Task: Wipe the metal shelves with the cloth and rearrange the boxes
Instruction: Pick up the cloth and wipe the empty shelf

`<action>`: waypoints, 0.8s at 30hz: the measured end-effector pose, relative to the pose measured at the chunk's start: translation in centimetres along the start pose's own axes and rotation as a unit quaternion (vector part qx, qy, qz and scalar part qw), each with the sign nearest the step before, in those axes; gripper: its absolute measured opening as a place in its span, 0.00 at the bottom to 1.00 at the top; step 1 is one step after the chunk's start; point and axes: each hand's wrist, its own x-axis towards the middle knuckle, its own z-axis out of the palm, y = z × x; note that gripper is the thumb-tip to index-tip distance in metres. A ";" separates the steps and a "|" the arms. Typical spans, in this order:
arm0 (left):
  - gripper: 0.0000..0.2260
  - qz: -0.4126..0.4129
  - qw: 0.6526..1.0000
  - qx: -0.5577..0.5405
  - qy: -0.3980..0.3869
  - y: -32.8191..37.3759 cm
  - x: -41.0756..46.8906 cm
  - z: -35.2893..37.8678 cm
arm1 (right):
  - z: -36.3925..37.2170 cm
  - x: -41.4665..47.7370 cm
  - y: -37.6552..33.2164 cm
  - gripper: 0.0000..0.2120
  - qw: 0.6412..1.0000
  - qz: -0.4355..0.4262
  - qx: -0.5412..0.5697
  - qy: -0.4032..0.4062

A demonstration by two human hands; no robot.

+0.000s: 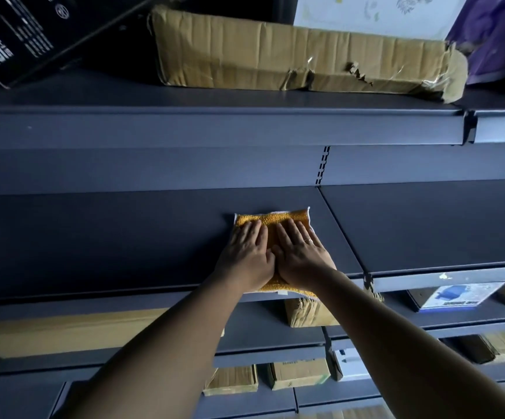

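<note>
A folded yellow cloth point(271, 220) with a white edge lies flat on the dark grey metal shelf point(109, 237) at mid-height. My left hand point(246, 255) and my right hand point(301, 255) press down on it side by side, fingers straight and pointing toward the back panel. The cloth's near edge hangs slightly over the shelf's front lip. On the shelf above lies a long, taped brown cardboard box point(299, 58), with a black printed box point(18, 34) leaning at its left.
A purple package point(499, 34) stands at the upper right. Lower shelves hold several brown cardboard boxes point(305, 311), a long flat carton point(79, 331) at left and a white box with a blue picture point(463, 294) at right. A slotted upright point(322, 166) divides the back panel.
</note>
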 end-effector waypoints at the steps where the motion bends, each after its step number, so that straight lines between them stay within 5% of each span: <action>1: 0.29 0.001 1.000 -0.003 -0.003 0.0 -0.1 0.0 | -0.1 -0.1 -0.2 0.30 1.000 0.004 -0.004 -0.005; 15: 0.27 -0.009 1.000 -0.020 0.006 -7.7 -4.0 -1.1 | 0.8 0.9 -9.2 0.31 1.000 0.004 0.011 -0.014; 24: 0.28 -0.016 1.000 -0.013 0.016 -8.6 -0.4 -0.9 | 1.6 4.6 -8.0 0.31 1.000 -0.001 0.003 0.003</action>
